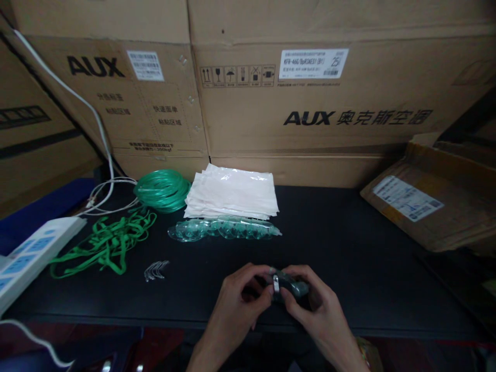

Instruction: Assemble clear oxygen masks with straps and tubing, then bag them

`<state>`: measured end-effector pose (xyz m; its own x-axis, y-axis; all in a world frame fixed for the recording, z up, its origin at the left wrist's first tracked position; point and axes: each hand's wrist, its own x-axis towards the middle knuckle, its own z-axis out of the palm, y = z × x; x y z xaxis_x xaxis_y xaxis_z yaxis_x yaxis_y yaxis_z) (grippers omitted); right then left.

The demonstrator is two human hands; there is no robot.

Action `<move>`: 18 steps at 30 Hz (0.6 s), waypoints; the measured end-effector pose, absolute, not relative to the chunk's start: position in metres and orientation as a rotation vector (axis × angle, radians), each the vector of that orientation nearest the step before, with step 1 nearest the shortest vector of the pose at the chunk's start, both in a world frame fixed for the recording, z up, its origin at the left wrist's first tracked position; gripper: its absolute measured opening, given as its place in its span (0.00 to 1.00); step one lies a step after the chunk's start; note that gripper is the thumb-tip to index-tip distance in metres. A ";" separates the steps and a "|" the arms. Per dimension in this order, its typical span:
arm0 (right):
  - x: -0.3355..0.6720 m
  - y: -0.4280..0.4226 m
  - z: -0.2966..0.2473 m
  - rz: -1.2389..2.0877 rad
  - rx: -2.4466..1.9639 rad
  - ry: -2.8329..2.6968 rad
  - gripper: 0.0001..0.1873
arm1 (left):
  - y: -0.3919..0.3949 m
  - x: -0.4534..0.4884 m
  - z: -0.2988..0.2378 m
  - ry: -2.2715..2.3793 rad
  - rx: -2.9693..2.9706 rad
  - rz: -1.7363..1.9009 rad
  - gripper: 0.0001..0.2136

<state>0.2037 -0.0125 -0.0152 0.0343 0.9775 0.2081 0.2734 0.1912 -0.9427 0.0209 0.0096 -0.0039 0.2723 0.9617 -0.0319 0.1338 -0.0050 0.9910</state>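
Metal clip [276, 283] pinched onto clear green plastic piece [296, 287], my left hand [236, 299] and right hand [315, 305] pressed together, front edge of black bench [349, 248]. Similar pieces [223, 228] mid-bench, wire clips [156, 269] left, probably staged within reach.

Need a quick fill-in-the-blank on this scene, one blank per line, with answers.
The left hand and right hand hold a small dark object bearing a ____ clip.
The coiled tube is ____.
The brand printed on the cardboard boxes is ____.
The bent clips lie on a ____ table.

Missing words: metal; green; AUX; black.
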 end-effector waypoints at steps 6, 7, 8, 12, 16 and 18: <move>0.202 -0.012 -0.017 0.810 -1.289 -1.503 0.08 | 0.012 0.022 0.000 1.119 1.428 0.937 0.08; 0.202 -0.012 -0.016 0.802 -1.283 -1.518 0.09 | 0.012 0.022 0.001 1.126 1.429 0.941 0.08; 0.201 -0.011 -0.016 0.792 -1.275 -1.533 0.11 | 0.012 0.022 0.001 1.130 1.430 0.946 0.07; 0.199 -0.011 -0.013 0.746 -1.247 -1.556 0.12 | 0.011 0.024 -0.002 1.111 1.382 0.946 0.07; 0.197 -0.012 -0.016 0.661 -1.256 -1.504 0.10 | 0.008 0.025 -0.008 1.126 1.269 1.022 0.08; 0.198 -0.013 -0.019 0.625 -1.258 -1.489 0.10 | 0.006 0.025 -0.009 1.161 1.306 1.075 0.06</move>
<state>0.1981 -0.0126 -0.0189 0.0919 0.9235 0.3724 0.3809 0.3130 -0.8701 0.0254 0.0060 -0.0093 0.1304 0.9914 -0.0138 0.0622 0.0057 0.9980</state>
